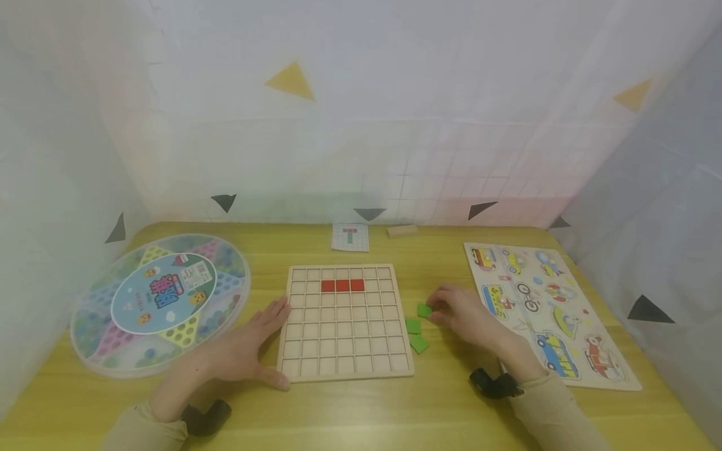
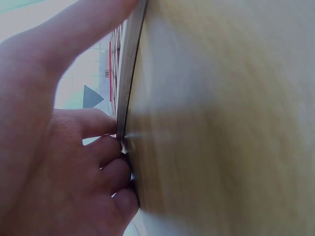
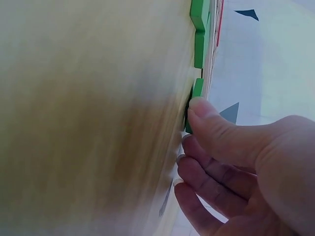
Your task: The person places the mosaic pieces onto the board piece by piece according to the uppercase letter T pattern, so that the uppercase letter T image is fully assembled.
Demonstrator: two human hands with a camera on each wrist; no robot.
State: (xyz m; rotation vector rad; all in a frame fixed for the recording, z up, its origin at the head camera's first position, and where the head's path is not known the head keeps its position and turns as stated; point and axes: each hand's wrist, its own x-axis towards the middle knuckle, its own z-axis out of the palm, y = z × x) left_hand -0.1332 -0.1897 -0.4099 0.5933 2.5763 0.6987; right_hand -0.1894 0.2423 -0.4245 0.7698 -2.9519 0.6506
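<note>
A wooden grid board lies in the middle of the table, with three red square tiles side by side in one of its upper rows. My left hand rests along the board's left edge, fingers extended and thumb by the near left corner. Right of the board, my right hand pinches a green square tile between thumb and fingers. In the right wrist view the thumb covers part of that tile, which is tilted. Two more green tiles lie nearer me, beside the board's right edge.
A pattern card showing a red and green T stands beyond the board, with a small wooden block beside it. The round Chinese checkers board lies at left. A wooden vehicle puzzle sits at right. White sheeting surrounds the table.
</note>
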